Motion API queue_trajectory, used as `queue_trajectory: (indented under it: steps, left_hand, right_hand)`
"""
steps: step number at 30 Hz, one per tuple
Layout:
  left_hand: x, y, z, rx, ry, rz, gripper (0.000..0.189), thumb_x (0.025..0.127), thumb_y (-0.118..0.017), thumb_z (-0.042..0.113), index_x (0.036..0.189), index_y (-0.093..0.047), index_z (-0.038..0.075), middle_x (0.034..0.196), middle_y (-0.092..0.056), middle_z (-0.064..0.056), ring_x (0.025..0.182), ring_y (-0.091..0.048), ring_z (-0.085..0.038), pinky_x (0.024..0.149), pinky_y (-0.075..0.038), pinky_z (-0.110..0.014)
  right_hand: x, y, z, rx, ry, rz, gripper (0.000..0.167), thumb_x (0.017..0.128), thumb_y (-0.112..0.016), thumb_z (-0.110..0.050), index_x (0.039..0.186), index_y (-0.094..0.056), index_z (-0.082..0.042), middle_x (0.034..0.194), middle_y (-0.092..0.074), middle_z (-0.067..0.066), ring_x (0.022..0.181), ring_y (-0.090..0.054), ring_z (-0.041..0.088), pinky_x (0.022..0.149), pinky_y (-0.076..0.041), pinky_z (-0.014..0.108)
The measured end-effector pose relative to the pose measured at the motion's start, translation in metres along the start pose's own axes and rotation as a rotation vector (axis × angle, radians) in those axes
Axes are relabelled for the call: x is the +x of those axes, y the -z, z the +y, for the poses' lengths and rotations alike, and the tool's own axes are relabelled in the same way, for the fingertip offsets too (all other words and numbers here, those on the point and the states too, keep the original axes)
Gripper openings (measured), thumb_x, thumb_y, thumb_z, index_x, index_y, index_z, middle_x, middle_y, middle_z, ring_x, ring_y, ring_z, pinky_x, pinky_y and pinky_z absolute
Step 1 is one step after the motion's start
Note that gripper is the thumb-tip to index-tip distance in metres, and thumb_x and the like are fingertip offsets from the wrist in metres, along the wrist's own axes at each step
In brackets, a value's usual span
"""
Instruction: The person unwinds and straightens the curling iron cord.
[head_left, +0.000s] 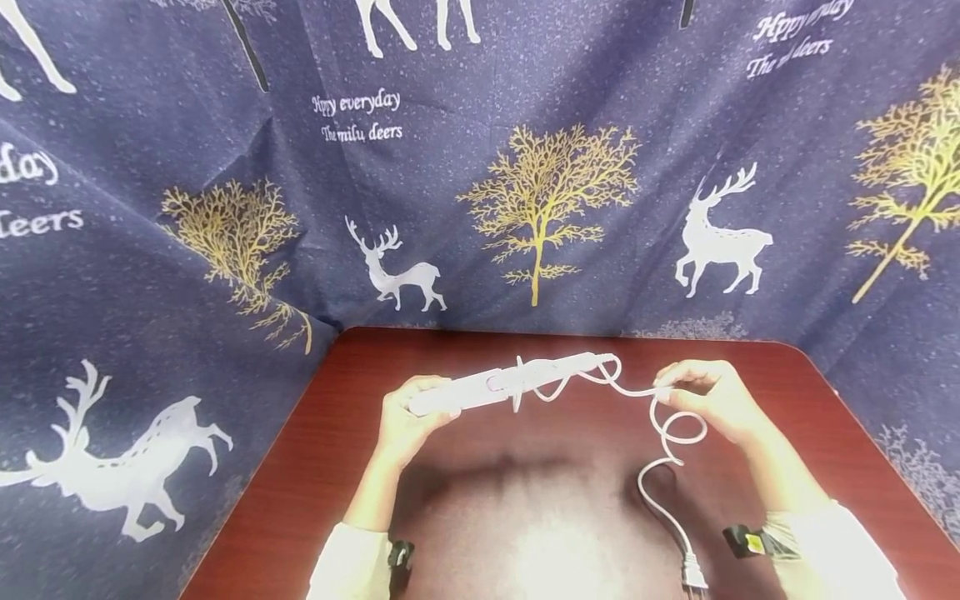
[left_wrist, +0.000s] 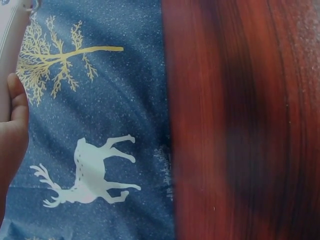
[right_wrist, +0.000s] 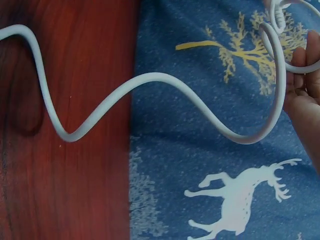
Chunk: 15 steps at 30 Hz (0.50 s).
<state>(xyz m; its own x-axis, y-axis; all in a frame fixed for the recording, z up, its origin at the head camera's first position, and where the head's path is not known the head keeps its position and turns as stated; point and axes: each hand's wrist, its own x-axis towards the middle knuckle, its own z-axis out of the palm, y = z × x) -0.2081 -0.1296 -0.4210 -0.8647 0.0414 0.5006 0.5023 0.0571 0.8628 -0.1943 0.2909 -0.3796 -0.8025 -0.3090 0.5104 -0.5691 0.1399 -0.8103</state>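
A long, slim white corded appliance (head_left: 467, 392) is held up over the table, slanting upward to the right. My left hand (head_left: 401, 425) grips its near left end, thumb along the lower side; the left wrist view catches the thumb and part of the pale body (left_wrist: 6, 65). White cord (right_wrist: 157, 77) loops loosely round the appliance's right half and leaves its far end. To the right, my right hand (head_left: 716, 398) pinches the cord between thumb and fingers. Below that hand the cord hangs in coils down to a white plug (head_left: 693, 573) with metal prongs.
Under both hands is a reddish-brown wooden table (head_left: 300, 467), with a bright glare spot near its front. A dark blue cloth (head_left: 420, 183) with deer and trees hangs behind and at the sides. Each wrist wears a dark strap (head_left: 742, 541).
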Motion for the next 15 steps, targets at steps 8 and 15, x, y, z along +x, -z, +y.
queue_trajectory:
  steps: [8,15]
  left_hand:
    - [0.003,0.005,-0.018,-0.003,-0.034,-0.003,0.041,0.062,-0.082,-0.005,0.100,-0.069,0.002,0.095,-0.067,-0.009,0.079,-0.058,-0.022,0.065,-0.047,-0.025]
    - [0.002,0.001,0.011,0.001,0.019,0.013,0.039,0.063,-0.079,-0.009,0.100,-0.066,-0.006,0.094,-0.067,-0.015,0.076,-0.058,-0.018,0.065,-0.047,-0.025]
  right_hand:
    - [-0.002,0.006,0.009,-0.014,-0.027,-0.017,0.016,0.074,-0.067,0.016,0.089,-0.066,0.012,0.083,-0.069,0.012,0.072,-0.066,0.016,0.062,-0.051,0.024]
    - [-0.013,0.016,0.011,0.022,-0.027,0.015,0.019,0.074,-0.064,0.019,0.087,-0.068,0.006,0.078,-0.069,0.011,0.071,-0.066,0.015,0.062,-0.050,0.022]
